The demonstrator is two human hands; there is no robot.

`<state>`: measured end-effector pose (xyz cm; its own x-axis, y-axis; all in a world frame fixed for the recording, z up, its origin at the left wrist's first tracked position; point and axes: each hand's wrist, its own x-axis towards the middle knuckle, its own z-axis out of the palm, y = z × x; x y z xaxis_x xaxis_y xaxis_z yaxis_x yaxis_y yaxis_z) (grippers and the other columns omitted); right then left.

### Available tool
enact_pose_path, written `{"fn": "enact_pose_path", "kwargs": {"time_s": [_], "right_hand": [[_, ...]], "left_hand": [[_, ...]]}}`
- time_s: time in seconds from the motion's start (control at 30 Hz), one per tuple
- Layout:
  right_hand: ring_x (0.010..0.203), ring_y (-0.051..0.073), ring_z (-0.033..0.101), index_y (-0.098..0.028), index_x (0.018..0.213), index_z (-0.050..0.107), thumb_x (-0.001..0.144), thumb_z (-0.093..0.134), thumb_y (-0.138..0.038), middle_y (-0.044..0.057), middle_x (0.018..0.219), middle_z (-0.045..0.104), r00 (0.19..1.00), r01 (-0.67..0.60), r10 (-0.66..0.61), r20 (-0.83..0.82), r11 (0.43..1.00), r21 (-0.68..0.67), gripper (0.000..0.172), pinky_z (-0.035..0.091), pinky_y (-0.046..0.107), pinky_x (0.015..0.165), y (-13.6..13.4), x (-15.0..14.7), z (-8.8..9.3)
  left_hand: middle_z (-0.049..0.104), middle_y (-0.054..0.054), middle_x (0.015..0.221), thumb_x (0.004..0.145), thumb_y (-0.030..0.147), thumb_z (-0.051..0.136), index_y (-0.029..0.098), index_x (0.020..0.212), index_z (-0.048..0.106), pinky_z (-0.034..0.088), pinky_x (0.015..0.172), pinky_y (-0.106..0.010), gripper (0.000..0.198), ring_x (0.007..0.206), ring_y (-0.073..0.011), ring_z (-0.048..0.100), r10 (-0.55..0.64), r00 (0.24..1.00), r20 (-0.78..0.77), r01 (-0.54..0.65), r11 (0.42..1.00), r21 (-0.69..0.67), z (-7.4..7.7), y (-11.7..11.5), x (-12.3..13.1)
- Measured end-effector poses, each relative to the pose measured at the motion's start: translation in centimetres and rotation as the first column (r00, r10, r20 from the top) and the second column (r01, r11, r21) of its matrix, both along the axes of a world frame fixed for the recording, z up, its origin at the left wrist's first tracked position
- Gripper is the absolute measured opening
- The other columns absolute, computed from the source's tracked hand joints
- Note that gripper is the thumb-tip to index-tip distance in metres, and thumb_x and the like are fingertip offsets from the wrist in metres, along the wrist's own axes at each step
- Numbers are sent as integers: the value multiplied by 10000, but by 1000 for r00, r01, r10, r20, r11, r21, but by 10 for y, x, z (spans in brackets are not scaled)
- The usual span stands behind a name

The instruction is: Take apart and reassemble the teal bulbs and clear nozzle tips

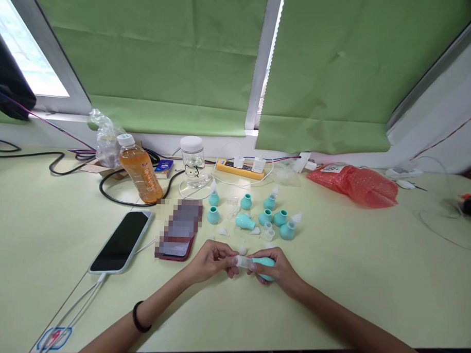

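Beyond my left hand (212,261) and right hand (280,271), bulbs (243,221) lie on the tabletop (378,284). Left of them is a phone (178,228), a second phone (121,242) farther left. Behind both is a bottle (141,173), a jar (193,167) to its right; behind the bulbs lies a power strip (241,169), a bag (356,186) to its right.

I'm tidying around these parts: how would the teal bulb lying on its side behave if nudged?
The teal bulb would probably roll in a curve, since its round body narrows toward one end. It is likely light for its size: the similar upright bulb behind it shows a hollow opening.
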<state>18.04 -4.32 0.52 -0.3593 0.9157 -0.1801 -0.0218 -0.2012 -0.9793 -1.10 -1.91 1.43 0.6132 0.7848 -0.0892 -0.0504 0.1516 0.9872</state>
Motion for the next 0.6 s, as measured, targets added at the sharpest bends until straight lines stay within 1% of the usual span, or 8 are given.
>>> {"fn": "enact_pose_path", "kwargs": {"time_s": [0.2,0.33,0.4,0.5,0.53,0.6], "right_hand": [[380,51,395,-122,788,655,589,660,-314,24,571,586,1000,-7,7,-12,1000,-8,276,306,198,372,0,2,0],[381,49,393,-108,751,643,599,652,-309,26,571,578,999,-10,10,-31,1000,-5,252,303,197,372,0,0,0],[392,51,400,-101,737,626,617,640,-309,32,590,575,998,10,-10,-59,1000,0,241,312,201,381,-1,-3,0],[414,59,418,-112,775,593,651,615,-312,26,611,564,992,68,-63,-110,997,42,236,337,213,408,-4,-7,2],[419,62,424,-119,793,582,661,608,-309,20,610,559,990,79,-71,-123,995,61,232,348,218,418,-5,-8,3],[436,75,447,-136,824,561,679,593,-308,15,620,553,987,75,-60,-146,992,105,227,377,234,443,-7,-8,3]], "left_hand": [[633,-81,644,669,322,597,77,756,616,463,560,-271,260,534,-140,575,-36,999,-3,36,999,-14,-5,1,-2],[632,-82,641,682,318,584,74,766,615,471,557,-273,261,531,-138,574,-33,999,-16,33,999,1,-3,1,-3],[628,-74,623,694,329,568,73,790,618,470,552,-258,277,532,-133,569,4,998,-57,0,998,58,0,1,-2],[637,-70,659,690,339,565,84,868,614,471,565,-245,315,576,-140,575,113,982,-151,-82,978,194,7,0,2],[642,-73,696,682,338,572,90,887,612,473,572,-243,325,606,-146,579,137,973,-183,-92,967,239,11,-1,3],[646,-75,774,667,330,583,104,900,615,480,597,-244,325,668,-158,583,152,960,-235,-74,947,312,20,-2,4]]}}
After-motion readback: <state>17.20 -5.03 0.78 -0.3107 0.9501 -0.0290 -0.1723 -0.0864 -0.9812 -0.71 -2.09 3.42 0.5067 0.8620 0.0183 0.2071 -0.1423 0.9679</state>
